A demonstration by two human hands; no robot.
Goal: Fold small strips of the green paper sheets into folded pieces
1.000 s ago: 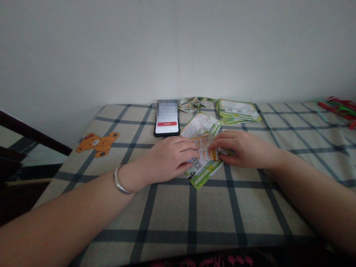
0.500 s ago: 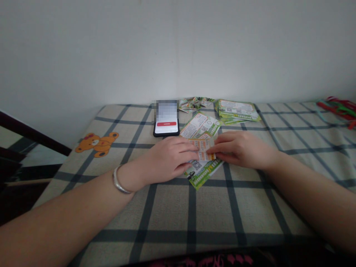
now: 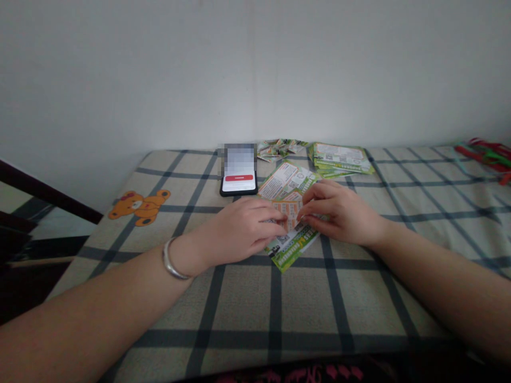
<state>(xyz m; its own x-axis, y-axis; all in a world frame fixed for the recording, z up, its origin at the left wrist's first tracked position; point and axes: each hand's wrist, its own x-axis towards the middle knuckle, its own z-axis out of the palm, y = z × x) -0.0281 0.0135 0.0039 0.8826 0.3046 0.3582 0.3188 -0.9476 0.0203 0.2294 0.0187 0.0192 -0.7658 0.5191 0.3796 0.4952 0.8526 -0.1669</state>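
Between my hands is a small printed paper slip (image 3: 291,208) in white and orange, lying over a green-edged leaflet (image 3: 284,257). My left hand (image 3: 241,227) comes in from the left, with its bent fingers pressing on the slip's left side. On the opposite side, my right hand (image 3: 339,214) pinches the slip's right edge between thumb and fingers. The fingertips of both hands are close together, and they hide parts of the paper. Just behind, another green and white leaflet (image 3: 281,178) lies at a slant.
A phone (image 3: 239,186) with a lit screen lies behind my left hand. Folded papers (image 3: 277,151) and a stack of leaflets (image 3: 339,158) lie by the wall (image 3: 255,69). Red and green cords (image 3: 489,154) are at far right on the checked tablecloth (image 3: 239,308).
My right hand has shifted slightly left, closer to my left fingertips. The slip's right part is now more covered, and more of the leaflet underneath shows.
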